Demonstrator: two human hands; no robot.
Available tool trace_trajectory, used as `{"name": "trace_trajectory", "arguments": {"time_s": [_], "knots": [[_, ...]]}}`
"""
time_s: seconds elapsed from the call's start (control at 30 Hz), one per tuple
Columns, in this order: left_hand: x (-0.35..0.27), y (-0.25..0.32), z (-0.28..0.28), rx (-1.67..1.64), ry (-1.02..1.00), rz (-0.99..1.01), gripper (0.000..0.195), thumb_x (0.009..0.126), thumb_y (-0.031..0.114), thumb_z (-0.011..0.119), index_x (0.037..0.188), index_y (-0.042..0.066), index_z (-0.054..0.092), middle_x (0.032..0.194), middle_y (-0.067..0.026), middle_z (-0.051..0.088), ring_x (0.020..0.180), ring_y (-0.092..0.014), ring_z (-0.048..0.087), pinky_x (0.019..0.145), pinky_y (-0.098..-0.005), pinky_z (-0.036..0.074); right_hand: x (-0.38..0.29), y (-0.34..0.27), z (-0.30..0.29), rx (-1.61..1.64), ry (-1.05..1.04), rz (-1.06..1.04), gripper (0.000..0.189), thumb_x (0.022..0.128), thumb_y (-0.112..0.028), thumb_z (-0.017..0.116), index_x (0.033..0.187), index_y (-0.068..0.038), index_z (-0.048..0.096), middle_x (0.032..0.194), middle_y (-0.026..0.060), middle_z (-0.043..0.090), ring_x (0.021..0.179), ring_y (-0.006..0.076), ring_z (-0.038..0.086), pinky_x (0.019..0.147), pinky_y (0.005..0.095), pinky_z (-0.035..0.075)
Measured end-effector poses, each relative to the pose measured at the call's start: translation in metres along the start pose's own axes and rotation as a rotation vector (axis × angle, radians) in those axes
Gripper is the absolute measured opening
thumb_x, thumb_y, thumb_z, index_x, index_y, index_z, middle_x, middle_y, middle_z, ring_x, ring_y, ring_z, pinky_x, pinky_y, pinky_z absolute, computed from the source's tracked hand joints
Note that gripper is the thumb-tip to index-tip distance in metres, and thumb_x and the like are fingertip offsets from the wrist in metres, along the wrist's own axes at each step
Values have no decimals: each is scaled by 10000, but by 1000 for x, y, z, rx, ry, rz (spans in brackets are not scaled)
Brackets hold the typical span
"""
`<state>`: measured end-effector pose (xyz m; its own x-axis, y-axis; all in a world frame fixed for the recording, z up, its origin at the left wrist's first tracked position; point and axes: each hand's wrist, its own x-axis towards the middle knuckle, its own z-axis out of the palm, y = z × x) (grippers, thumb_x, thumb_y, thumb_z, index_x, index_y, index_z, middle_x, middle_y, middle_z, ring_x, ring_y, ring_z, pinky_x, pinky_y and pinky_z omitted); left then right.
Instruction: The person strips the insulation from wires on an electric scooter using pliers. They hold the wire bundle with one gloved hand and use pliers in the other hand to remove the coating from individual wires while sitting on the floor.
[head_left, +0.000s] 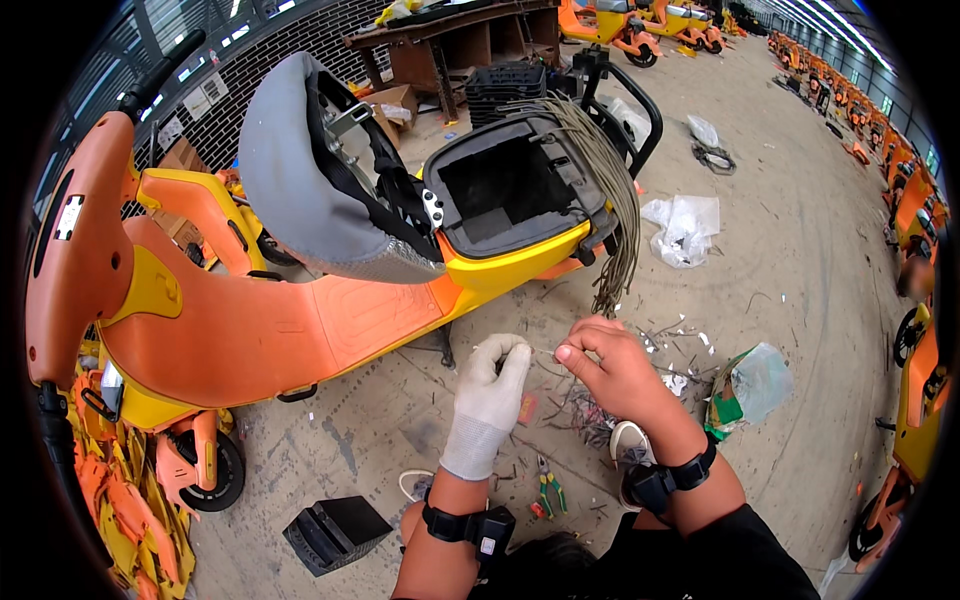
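Note:
My left hand (489, 390), in a white knit glove, pinches one end of a thin piece of wire (545, 351) between thumb and fingertip. Bare, my right hand (604, 360) pinches the other end, a short gap away. Just beyond the hands stands an orange and yellow electric scooter (247, 322) with its grey seat (281, 172) tipped up and the black storage compartment (510, 187) uncovered. A bundle of long greenish cables (619, 202) drapes over the compartment's rear edge and hangs down. Green-and-yellow-handled pliers (551, 487) lie on the floor below the hands.
A black plastic box-like part (337, 532) rests on the floor at lower left, near a heap of orange and yellow panels (135, 517). Wire scraps (589, 412) lie by my right foot. Plastic bags (684, 229) lie to the right. Black crates (506, 90) and a workbench (457, 45) stand behind.

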<state>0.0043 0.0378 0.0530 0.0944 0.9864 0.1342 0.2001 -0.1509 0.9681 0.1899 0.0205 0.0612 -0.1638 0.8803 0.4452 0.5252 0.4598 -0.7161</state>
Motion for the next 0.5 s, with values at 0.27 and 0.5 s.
{"name": "trace_trajectory", "arguments": {"time_s": [0.27,0.5], "knots": [[-1,2,-1,-12,-50,-19,161,927,138,602,939,-17,642,793,-59,598,722,-129,545,682,-291,449,2,-16,-3,362,-87,492,379,1002,-305,558,806,6,652,671,9,570,616,78,492,578,254,421],[-3,5,0,-11,-71,-8,155,929,136,599,941,-13,641,808,-61,598,740,-134,547,700,-294,450,1,-8,9,540,40,607,424,1003,-312,538,731,-1,635,630,13,571,576,60,448,538,246,375]]}}
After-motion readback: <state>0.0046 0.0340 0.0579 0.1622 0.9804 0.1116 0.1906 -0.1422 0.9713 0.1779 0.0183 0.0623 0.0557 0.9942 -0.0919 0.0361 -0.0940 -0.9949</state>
